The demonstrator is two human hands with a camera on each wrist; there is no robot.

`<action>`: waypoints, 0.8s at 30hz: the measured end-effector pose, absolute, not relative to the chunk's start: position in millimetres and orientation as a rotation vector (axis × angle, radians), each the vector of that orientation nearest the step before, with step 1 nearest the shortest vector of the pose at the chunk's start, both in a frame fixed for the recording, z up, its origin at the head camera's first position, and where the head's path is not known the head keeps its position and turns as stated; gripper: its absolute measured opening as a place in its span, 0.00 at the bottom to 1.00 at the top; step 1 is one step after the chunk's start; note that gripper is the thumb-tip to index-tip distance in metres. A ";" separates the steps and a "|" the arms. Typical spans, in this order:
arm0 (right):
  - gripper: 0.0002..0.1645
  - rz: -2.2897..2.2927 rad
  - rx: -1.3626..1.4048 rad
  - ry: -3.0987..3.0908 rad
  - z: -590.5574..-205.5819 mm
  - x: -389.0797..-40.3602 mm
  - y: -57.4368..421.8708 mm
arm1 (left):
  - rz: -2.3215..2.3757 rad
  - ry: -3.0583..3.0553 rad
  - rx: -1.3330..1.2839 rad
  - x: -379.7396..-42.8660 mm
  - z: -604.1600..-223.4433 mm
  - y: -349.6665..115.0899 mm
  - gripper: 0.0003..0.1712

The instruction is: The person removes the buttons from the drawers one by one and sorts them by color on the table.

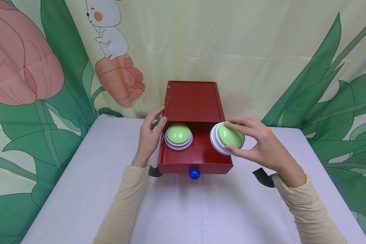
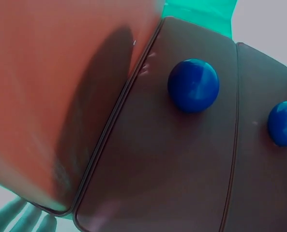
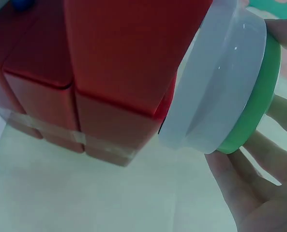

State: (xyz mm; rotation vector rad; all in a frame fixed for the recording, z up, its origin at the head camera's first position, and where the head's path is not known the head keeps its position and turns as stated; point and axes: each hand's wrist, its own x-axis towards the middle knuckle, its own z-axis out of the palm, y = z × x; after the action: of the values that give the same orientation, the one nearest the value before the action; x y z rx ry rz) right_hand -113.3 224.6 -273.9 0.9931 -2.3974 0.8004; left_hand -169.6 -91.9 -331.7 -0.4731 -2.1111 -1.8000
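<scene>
A red drawer cabinet [image 1: 192,101] stands on the table with its top drawer [image 1: 201,157] pulled out. Inside the drawer, at the left, lies a green-domed push button [image 1: 178,134] with a tiered white base. My right hand [image 1: 259,142] grips a similar push button [image 1: 231,135] by its green dome, tilted over the drawer's right edge. The right wrist view shows its white base [image 3: 220,82] facing the cabinet, fingers around the green part. My left hand [image 1: 150,135] rests against the cabinet's left side with fingers extended; in the left wrist view only some fingertips [image 2: 32,220] show.
A blue knob [image 1: 194,174] juts from the pulled-out drawer's front. Below it, lower drawers with blue knobs [image 2: 193,86] are pushed in. The white table [image 1: 201,210] extends toward me, and a printed curtain [image 1: 238,67] hangs right behind the cabinet.
</scene>
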 end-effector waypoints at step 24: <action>0.38 0.819 0.783 -2.444 -292.6 -123.7 262.7 | -1.784 -2.050 -0.521 -195.3 -364.1 -91.8 0.22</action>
State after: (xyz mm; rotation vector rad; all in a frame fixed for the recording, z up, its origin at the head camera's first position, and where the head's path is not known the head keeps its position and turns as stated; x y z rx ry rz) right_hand -123.7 262.7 -292.6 0.7833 -2.4440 0.8192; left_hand -195.3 -91.8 -364.1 -0.5206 -2.0503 -1.7836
